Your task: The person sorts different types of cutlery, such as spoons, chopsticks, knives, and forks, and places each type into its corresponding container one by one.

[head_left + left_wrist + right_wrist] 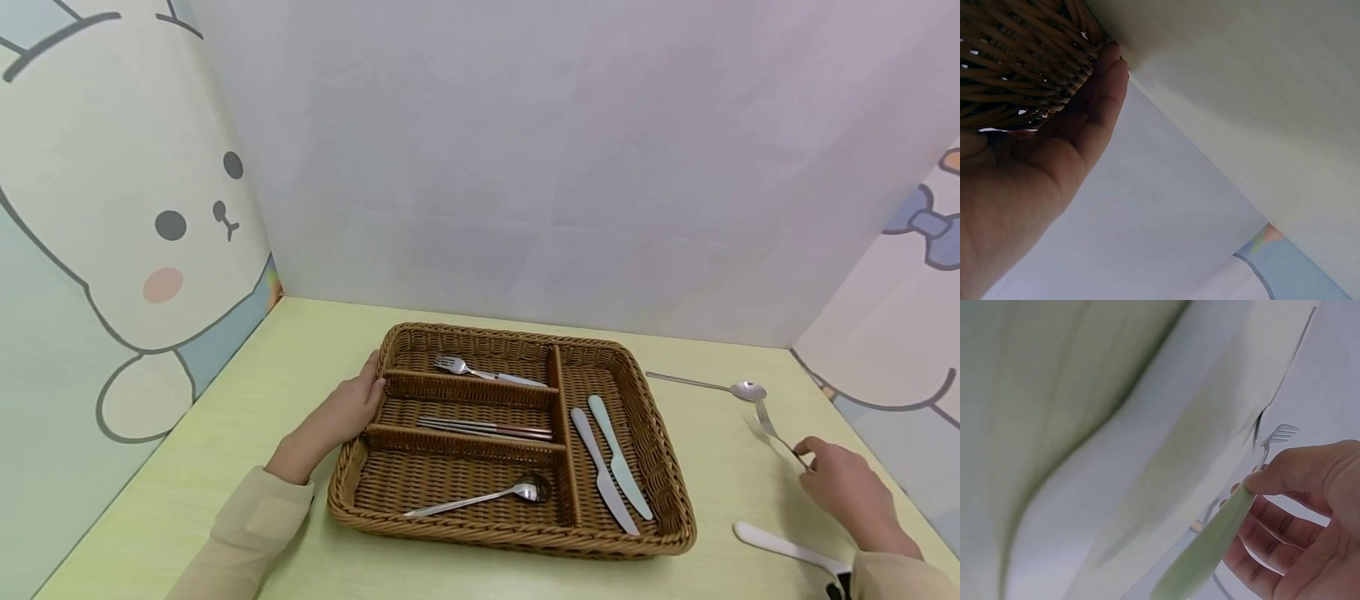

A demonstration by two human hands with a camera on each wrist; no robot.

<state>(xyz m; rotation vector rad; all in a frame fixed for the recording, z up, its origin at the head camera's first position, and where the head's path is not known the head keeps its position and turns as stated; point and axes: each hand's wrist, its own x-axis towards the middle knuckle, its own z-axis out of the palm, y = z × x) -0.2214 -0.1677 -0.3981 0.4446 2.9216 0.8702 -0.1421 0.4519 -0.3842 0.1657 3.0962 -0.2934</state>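
Note:
A brown wicker cutlery basket [517, 546] with wooden dividers stands on the table. My left hand [348, 408] grips its left rim; in the left wrist view the fingers [1100, 109] lie along the woven outer side. Off to the right, my right hand [847, 487] pinches a fork [767, 427]. The right wrist view shows the fork's pale green handle [1210, 544] and its metal tines pointing away from the hand. In the head view the tines overlap the bowl of a long-handled metal spoon [746, 390] lying on the table.
Inside the basket are a fork [453, 365], chopsticks [483, 427], a spoon [528, 490], a lilac knife [606, 479] and a mint knife [618, 462]. Near my right sleeve lies a white-handled utensil [780, 543], partly covered. A pale wall [525, 167] closes the back.

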